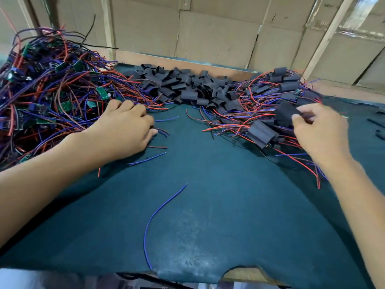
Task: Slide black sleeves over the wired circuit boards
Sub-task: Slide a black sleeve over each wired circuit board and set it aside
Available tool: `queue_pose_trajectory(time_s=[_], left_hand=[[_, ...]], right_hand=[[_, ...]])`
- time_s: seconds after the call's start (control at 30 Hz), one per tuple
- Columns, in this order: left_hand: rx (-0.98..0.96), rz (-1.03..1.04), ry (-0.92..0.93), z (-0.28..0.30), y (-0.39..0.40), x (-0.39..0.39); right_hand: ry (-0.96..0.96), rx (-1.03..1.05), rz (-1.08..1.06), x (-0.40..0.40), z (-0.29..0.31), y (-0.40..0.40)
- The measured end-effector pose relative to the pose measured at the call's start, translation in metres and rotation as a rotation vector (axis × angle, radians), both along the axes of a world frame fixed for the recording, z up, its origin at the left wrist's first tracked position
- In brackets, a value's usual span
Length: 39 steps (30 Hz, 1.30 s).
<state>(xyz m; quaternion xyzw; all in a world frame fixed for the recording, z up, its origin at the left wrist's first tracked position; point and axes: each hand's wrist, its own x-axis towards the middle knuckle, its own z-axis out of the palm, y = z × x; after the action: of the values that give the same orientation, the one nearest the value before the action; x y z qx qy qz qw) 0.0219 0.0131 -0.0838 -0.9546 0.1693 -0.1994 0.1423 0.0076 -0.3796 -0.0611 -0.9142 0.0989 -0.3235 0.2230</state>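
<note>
Bare boards [52,90] heaped left; loose sleeves [187,86] behind centre; sleeved boards [277,105] right.

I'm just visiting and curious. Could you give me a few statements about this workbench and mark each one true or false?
1. The bare green boards are piled on the left. True.
2. The empty black sleeves lie nearest the person. False: they lie at the far edge.
3. The left hand rests by the wire pile. True.
4. The table cover is red. False: it is dark teal.
5. A loose blue wire lies alone on the cover. True.
</note>
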Motion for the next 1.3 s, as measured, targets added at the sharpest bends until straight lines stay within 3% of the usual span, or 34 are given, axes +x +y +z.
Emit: queue_pose_trajectory(time_s=[0.13,0.27,0.53,0.63,0.77,1.0,1.13,1.23,1.3], left_hand=[[-0.029,-0.025,0.069,0.005,0.001,0.006],[-0.058,-0.114,0.059,0.008,0.010,0.008],[0.008,-0.371,-0.227,0.001,0.002,-0.004],[-0.097,-0.497,-0.201,0.007,-0.005,-0.008],[-0.167,-0.596,-0.190,0.015,-0.012,-0.014],[-0.208,-0.757,-0.112,0.015,-0.028,-0.030],[-0.092,-0.651,-0.066,0.005,-0.035,-0.034],[-0.176,-0.467,0.080,0.002,-0.034,-0.031],[-0.200,-0.436,0.078,0.002,-0.028,-0.026]], right_hand=[[0.057,0.036,-0.038,0.004,-0.004,0.002],[-0.072,-0.045,-0.053,-0.001,0.003,0.014],[-0.351,-0.129,0.276,-0.021,0.001,0.068],[-0.298,-0.125,0.488,-0.029,-0.003,0.096],[-0.060,0.010,0.776,-0.041,-0.012,0.124],[-0.017,0.058,0.835,-0.044,-0.024,0.140],[-0.002,-0.031,0.768,-0.038,-0.015,0.123],[-0.169,-0.184,0.730,-0.034,-0.002,0.104],[-0.302,-0.188,0.672,-0.034,0.009,0.089]])
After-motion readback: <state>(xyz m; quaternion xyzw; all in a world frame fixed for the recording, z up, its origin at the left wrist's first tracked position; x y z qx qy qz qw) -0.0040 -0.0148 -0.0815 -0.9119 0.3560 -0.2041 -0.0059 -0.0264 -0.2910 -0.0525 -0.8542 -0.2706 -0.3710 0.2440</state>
